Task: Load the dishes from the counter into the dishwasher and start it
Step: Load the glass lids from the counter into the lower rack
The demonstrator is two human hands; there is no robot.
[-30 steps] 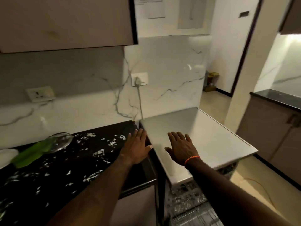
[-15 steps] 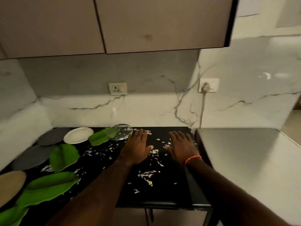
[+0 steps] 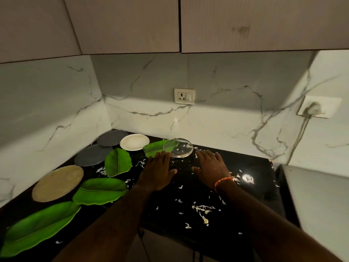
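A home kitchen. A black speckled desk [image 3: 188,214] runs into a corner under flat-fronted wall cupboards [image 3: 122,25], backed by white marble-look wall tiles [image 3: 151,118] with grey veins. A wall socket [image 3: 184,96] sits at 12 o'clock and a second socket [image 3: 319,107] with a plug and cord at 2 o'clock. At 9 to 11 o'clock lie round plates [image 3: 134,142] and green leaf-shaped dishes [image 3: 118,162], with a glass lid [image 3: 178,147] at 12 o'clock and white scraps [image 3: 202,208] strewn about.
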